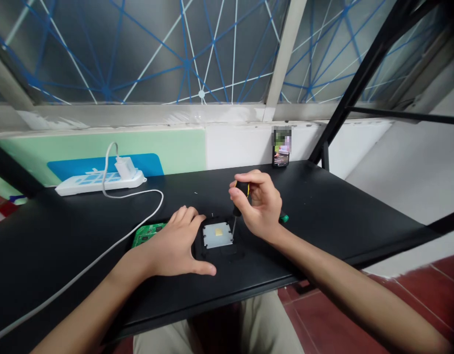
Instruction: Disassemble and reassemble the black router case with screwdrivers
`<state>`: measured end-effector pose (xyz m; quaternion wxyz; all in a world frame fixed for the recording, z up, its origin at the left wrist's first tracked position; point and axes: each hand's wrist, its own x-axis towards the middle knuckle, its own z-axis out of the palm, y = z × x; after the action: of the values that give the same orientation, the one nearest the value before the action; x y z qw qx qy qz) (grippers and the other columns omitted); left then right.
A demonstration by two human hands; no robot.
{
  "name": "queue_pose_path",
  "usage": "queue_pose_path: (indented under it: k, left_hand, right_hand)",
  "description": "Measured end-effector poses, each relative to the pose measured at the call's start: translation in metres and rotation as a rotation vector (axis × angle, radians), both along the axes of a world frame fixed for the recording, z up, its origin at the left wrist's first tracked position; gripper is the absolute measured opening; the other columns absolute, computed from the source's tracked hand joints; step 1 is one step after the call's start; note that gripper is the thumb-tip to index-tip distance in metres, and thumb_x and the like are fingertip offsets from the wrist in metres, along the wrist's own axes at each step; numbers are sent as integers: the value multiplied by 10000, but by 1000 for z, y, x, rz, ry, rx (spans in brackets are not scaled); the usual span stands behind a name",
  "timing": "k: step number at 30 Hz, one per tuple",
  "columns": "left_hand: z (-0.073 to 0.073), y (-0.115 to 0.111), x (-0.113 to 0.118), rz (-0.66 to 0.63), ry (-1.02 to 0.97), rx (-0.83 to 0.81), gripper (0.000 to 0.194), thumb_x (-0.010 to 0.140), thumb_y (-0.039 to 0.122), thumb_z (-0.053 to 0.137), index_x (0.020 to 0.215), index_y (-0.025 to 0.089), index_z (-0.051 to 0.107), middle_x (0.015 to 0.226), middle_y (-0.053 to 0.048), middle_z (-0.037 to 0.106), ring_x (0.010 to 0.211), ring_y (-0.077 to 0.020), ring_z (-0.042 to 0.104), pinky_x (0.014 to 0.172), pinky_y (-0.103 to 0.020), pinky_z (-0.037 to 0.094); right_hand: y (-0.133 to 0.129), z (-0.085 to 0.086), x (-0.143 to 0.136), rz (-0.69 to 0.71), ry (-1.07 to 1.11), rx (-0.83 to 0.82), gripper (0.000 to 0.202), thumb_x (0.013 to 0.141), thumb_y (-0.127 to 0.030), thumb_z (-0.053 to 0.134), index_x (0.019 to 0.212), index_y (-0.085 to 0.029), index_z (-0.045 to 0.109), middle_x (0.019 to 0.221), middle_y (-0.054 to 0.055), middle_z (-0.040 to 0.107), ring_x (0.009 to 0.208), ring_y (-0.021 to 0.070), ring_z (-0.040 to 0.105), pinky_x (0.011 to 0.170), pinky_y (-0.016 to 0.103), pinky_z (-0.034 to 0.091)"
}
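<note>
A black device with a silver metal plate (212,239) lies on the black table, a small yellowish square on the plate's middle. My right hand (258,201) is closed round the black and yellow handle of a screwdriver (242,189). The screwdriver stands nearly upright, its tip at the plate's right edge. On the device's left side rests my left hand (177,241), fingers and thumb spread, holding nothing. A green circuit board (146,234) lies left of the device, partly hidden under that hand.
A white power strip (79,184) with a plugged-in charger (126,168) sits at the back left. Its white cable (129,234) curves across the table's left side. A phone (280,147) leans against the back wall. A green-tipped object (284,218) lies behind my right hand.
</note>
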<state>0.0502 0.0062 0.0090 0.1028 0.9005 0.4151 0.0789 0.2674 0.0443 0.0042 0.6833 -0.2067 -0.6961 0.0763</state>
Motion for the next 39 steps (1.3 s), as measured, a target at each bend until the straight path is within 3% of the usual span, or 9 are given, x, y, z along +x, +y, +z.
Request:
queue_pose_path:
  k: [10, 18, 24, 29, 33, 36, 39]
  left_hand:
    - [4, -1, 3, 20, 47, -14, 880, 699, 736, 696, 1330, 145, 536, 1184, -134, 499, 1119, -370, 467, 996, -544, 441]
    - [2, 0, 2, 12, 29, -23, 868, 698, 743, 683, 1317, 148, 549, 1172, -128, 503, 1083, -359, 475, 961, -539, 459]
    - [4, 0, 3, 13, 51, -24, 873, 705, 752, 685, 1324, 153, 539, 1181, -128, 496, 1092, -353, 473, 979, -525, 452]
    - [5, -2, 3, 25, 61, -23, 926, 697, 758, 692, 1351, 124, 524, 1186, -141, 497, 1097, -365, 471, 978, -527, 454]
    - [5, -3, 2, 23, 60, -20, 884, 702, 733, 703, 1335, 139, 540, 1190, -138, 501, 1096, -366, 473, 972, -527, 456]
    - [5, -2, 3, 18, 68, -19, 913, 706, 741, 700, 1354, 120, 530, 1197, -148, 498, 1103, -370, 468, 981, -532, 444]
    - [5, -2, 3, 20, 70, -23, 924, 709, 762, 687, 1350, 113, 535, 1187, -148, 501, 1093, -367, 466, 977, -532, 439]
  right_hand:
    - [-7, -2, 0, -9, 2, -81, 244, 887, -216, 681, 1126, -248, 636, 919, 14, 687, 698, 124, 656, 612, 309, 575]
    - [-12, 2, -1, 287, 29, -187, 107, 1002, -277, 514, 1098, -233, 527, 1010, 31, 760, 728, 126, 752, 631, 290, 613]
    - [-9, -3, -4, 390, 66, -166, 94, 1021, -261, 471, 1115, -257, 471, 1060, 25, 708, 753, 123, 739, 618, 282, 598]
    - [-6, -4, -6, 196, 5, -88, 250, 907, -272, 673, 1119, -285, 541, 1064, 17, 537, 768, 112, 639, 573, 264, 559]
    - [-9, -2, -6, 44, 18, -35, 269, 843, -241, 748, 1060, -279, 594, 973, 19, 538, 829, 149, 600, 566, 272, 546]
    - [-14, 0, -6, 63, 8, -95, 271, 893, -224, 687, 1142, -277, 595, 991, 26, 607, 827, 146, 639, 601, 288, 580]
    - [-18, -1, -6, 172, -14, -140, 286, 983, -242, 543, 1265, -283, 548, 1060, 34, 683, 809, 135, 698, 638, 303, 607]
